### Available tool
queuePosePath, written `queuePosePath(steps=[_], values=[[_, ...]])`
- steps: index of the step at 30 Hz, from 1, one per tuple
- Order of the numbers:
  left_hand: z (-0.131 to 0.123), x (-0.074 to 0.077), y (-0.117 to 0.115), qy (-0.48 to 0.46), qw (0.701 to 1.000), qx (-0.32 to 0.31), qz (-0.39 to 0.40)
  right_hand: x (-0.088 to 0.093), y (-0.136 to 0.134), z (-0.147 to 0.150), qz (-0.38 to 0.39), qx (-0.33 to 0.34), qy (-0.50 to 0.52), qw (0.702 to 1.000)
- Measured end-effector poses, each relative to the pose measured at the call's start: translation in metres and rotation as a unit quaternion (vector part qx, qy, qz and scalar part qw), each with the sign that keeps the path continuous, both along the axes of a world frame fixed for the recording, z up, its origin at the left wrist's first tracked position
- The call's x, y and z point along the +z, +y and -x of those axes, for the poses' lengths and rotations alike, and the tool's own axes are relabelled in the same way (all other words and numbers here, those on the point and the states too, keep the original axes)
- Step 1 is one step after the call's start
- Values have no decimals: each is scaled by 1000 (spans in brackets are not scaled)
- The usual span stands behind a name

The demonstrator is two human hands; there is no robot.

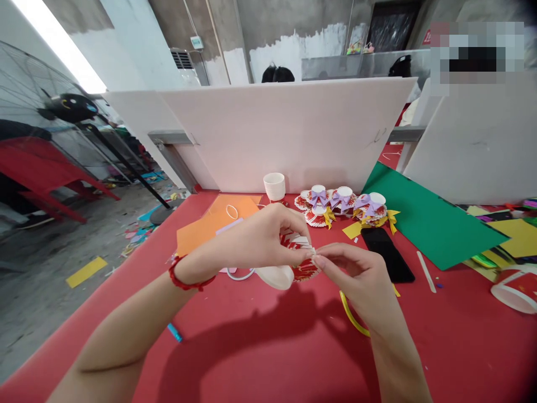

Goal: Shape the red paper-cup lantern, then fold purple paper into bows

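Note:
My left hand [262, 238] is closed around a paper cup craft [274, 277], with a white cup end and a pleated red-and-white skirt [305, 272] spreading from it. It is held tilted above the red table. Thumb and fingertips of my right hand [358, 271] pinch the skirt's edge, meeting my left fingertips there; any small piece between them is too small to make out. Beyond my hands stand several similar cup crafts [342, 200] with purple and yellow bows. A plain white paper cup [274, 186] is left of them.
A black phone [388, 254] and a white stick [426, 272] lie right of my hands. Orange paper [197, 232] is at the left, green board [436, 224] at the right. A yellow strip [352, 316] curves near my right wrist. A white partition [277, 134] borders the table's far side.

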State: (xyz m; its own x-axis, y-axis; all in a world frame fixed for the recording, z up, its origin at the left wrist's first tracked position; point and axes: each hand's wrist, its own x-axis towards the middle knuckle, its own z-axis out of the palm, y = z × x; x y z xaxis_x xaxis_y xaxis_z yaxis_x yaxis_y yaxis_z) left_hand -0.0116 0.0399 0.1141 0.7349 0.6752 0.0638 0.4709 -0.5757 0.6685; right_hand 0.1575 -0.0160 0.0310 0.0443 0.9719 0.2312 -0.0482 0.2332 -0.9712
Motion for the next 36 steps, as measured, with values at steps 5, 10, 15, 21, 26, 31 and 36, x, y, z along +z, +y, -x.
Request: queuePosePath(steps=[5,10,15,21,26,31,36], values=[[10,-19,6,-206,966,131,-83,-8,10,0,-7,-67,43,997],[13,-81,24,-539,792,283,45,-14,26,1,-1,-198,237,951],[-29,-118,14,-505,809,146,265,-18,32,13,-21,-230,344,910],[-76,-89,-7,-612,701,183,316,-21,32,22,-17,-233,373,898],[-75,-80,-8,-669,628,240,317,-23,30,26,7,-186,303,935],[-57,-87,-2,-660,649,259,277,-22,26,27,-40,-142,143,979],[-47,-90,0,-654,660,281,242,-20,25,30,-94,-167,43,981]])
